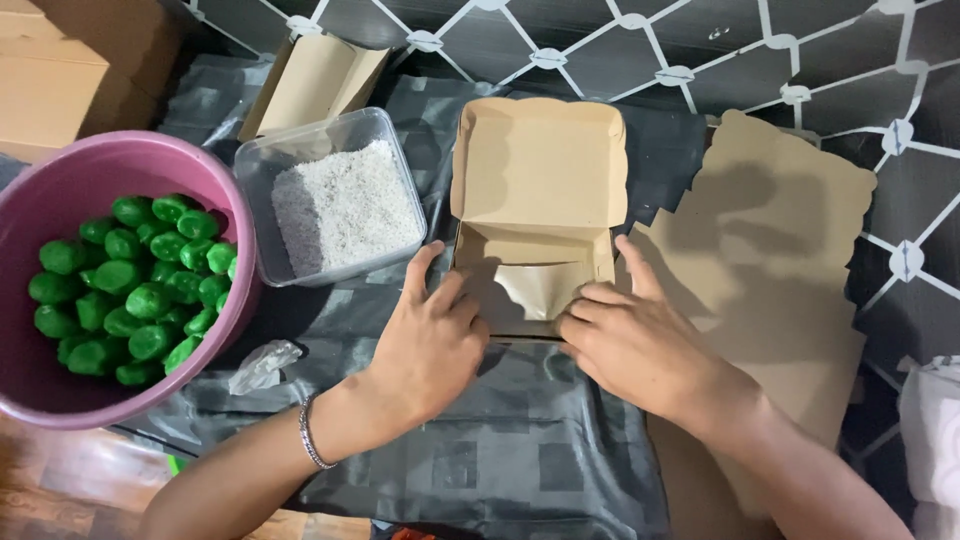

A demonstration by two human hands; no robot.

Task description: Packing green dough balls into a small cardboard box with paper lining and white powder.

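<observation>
Box (537,190) lengthwise away from person, lid open rearward, between both hands (430,345).

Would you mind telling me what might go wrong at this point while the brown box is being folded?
The left hand and right hand press the front of the cardboard box; its inner flap stands only half tucked, so it may spring open or crease. The open clear tub of white shreds sits right beside the left thumb and could be nudged. The pink bowl of green balls lies near the left forearm.
</observation>
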